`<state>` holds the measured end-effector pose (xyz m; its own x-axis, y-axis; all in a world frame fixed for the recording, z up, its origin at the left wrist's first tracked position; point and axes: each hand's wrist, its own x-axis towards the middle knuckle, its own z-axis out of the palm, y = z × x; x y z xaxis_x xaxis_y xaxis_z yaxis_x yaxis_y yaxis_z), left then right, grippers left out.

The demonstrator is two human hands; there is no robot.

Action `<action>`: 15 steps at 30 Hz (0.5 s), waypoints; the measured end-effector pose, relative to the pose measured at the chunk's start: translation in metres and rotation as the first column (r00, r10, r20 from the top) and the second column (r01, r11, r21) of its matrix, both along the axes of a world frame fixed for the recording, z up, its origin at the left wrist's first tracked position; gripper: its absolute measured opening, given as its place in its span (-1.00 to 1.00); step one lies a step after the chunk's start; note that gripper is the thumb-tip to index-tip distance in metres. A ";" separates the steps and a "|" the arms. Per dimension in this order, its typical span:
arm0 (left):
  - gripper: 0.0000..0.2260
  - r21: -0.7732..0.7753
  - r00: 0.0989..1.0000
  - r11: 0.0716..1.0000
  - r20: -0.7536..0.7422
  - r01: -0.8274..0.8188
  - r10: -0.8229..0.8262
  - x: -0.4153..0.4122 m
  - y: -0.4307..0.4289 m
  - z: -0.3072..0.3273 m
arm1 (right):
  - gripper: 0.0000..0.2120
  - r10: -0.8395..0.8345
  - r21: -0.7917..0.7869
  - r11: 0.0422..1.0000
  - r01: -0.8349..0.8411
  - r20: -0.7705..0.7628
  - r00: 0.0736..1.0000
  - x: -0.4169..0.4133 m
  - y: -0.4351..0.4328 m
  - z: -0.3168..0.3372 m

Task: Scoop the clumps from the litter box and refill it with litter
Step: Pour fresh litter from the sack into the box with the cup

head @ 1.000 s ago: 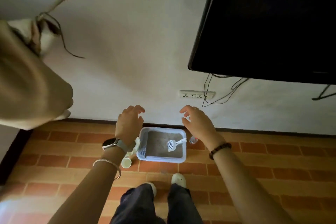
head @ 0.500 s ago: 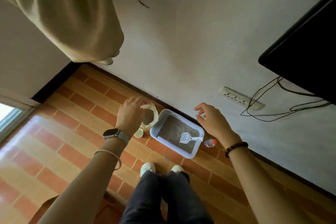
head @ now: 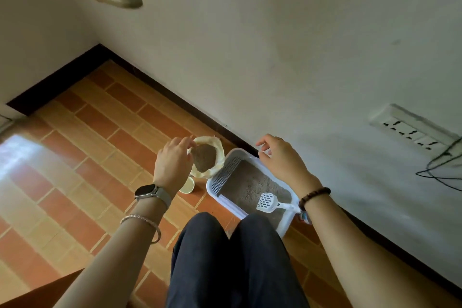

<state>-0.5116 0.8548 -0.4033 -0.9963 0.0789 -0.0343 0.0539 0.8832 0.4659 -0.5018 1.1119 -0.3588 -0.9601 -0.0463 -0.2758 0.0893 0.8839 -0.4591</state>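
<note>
Clearly the left hand (head: pixel 172 162) pinching the litter bag (head: pixel 207 157) rim risks tipping it — the scoop (head: pixel 268 202) lies untouched in the litter box (head: pixel 287 220), right hand (head: pixel 282 160) open above its far corner.

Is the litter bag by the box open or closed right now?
Open. The bag has its top rolled back into a wide ring, with brown litter showing inside. The left hand is at its rim.

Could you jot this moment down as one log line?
left hand: at bag rim | right hand: open over litter box | scoop: lying in litter, untouched
</note>
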 end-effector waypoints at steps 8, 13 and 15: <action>-0.79 0.009 0.999 1.000 -0.027 0.025 -0.024 -0.049 -0.011 -0.154 | -0.77 0.073 0.014 0.997 -0.073 -0.043 0.996 -0.055 -0.016 -0.150; -0.78 -0.048 0.992 0.992 -0.048 0.119 -0.121 -0.067 -0.027 -0.239 | -0.75 0.144 0.019 0.989 -0.143 -0.068 0.987 -0.081 -0.037 -0.234; -0.78 -0.051 0.991 0.991 -0.053 0.122 -0.125 -0.068 -0.035 -0.269 | -0.75 0.180 0.021 0.984 -0.179 -0.086 0.980 -0.086 -0.047 -0.264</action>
